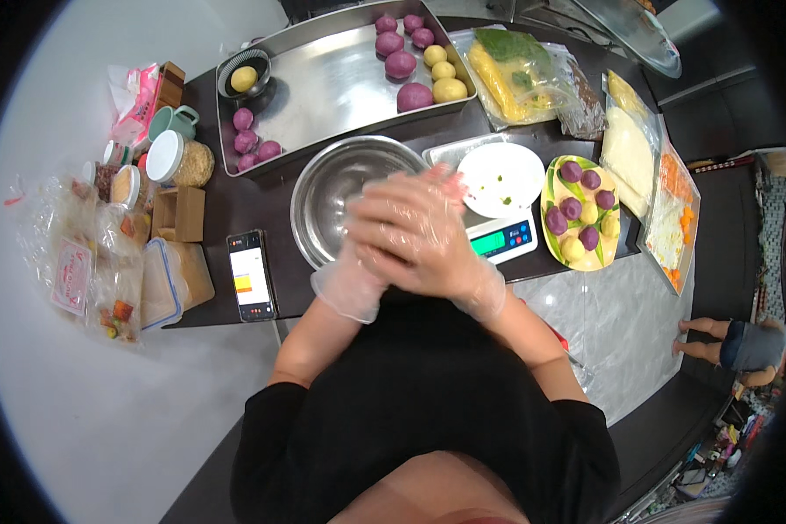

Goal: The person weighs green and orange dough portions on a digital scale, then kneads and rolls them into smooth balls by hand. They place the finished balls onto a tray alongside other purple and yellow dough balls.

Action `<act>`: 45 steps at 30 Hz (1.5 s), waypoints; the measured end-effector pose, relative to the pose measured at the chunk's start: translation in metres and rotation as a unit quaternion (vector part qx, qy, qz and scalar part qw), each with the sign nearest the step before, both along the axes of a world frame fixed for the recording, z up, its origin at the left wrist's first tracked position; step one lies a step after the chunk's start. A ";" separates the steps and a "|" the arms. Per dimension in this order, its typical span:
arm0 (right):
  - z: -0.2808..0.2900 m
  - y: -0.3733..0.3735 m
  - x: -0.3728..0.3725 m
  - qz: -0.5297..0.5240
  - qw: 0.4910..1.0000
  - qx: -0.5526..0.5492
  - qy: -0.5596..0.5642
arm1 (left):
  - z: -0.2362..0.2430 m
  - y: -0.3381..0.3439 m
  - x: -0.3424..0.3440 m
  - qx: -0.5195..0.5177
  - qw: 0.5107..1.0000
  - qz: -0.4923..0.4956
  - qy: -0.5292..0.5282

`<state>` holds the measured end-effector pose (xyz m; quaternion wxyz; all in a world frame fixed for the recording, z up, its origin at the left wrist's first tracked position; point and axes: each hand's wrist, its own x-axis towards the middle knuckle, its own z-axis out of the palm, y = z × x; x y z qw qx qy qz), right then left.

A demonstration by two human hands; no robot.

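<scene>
My left hand (358,258) and my right hand (419,240), in clear plastic gloves, are cupped together, right over left, above the rim of a steel bowl (323,188); whatever lies between the palms is hidden. Pinkish fingertips show behind the right hand. Just beyond them, a white plate (498,162) with small green bits rests on a digital scale (511,240). A leaf-patterned plate (554,183) to the right carries purple and yellow balls (589,237).
A steel tray (314,65) with more balls and a small bowl is behind; bags (515,74) and an orange-flecked tray (668,236) lie right. Jars (179,162), bagged food (96,253) and a phone (250,275) are left. A person (742,349) is beyond the counter's right.
</scene>
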<state>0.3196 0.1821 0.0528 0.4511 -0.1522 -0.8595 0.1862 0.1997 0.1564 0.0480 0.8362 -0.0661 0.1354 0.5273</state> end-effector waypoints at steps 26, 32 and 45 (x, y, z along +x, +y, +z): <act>-0.008 0.015 0.022 -0.100 0.978 -0.179 0.041 | -0.033 0.003 0.006 0.077 0.996 -0.024 -0.040; 0.006 0.014 0.024 -0.117 0.960 -0.238 0.087 | -0.025 0.012 0.003 0.130 0.980 -0.050 -0.139; -0.007 0.008 0.012 -0.054 0.995 -0.042 0.065 | 0.004 0.006 0.021 0.028 0.999 -0.017 0.000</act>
